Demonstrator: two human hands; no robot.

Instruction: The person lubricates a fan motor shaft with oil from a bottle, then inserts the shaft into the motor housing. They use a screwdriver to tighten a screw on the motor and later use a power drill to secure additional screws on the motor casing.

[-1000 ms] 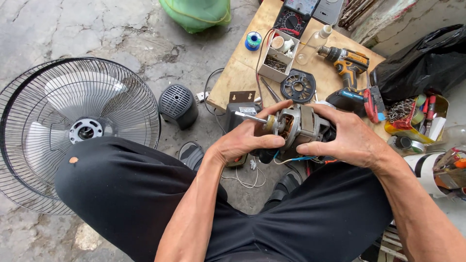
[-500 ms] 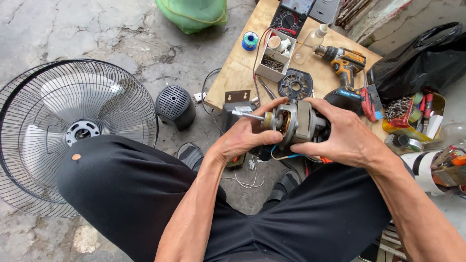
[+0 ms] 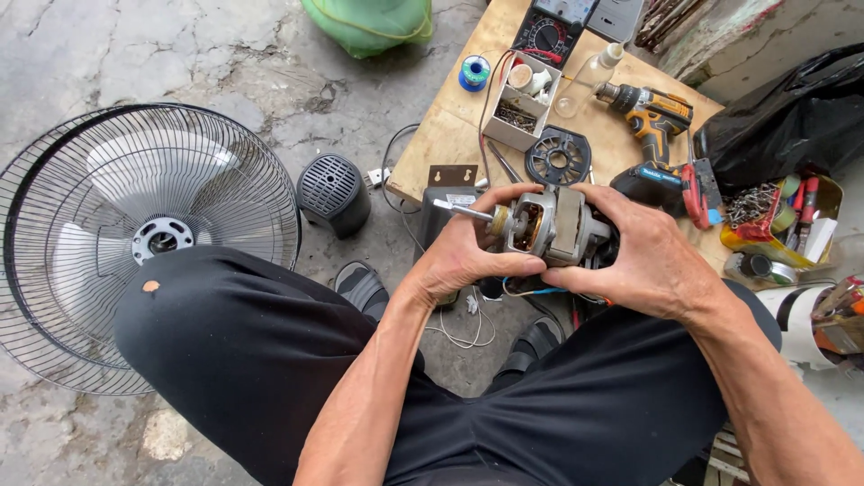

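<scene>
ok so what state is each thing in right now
fan motor: out of its housing, shaft bare, held in both hands
left hand: closed on the motor's shaft end
right hand: closed on its rear
fan guard: lying flat, blades inside
cordless drill: lying on its side on the board

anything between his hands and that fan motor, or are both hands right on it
Nothing visible stands between. The left hand and right hand both grip the fan motor directly, one at each end, with its shaft pointing out past the left fingers.
</scene>
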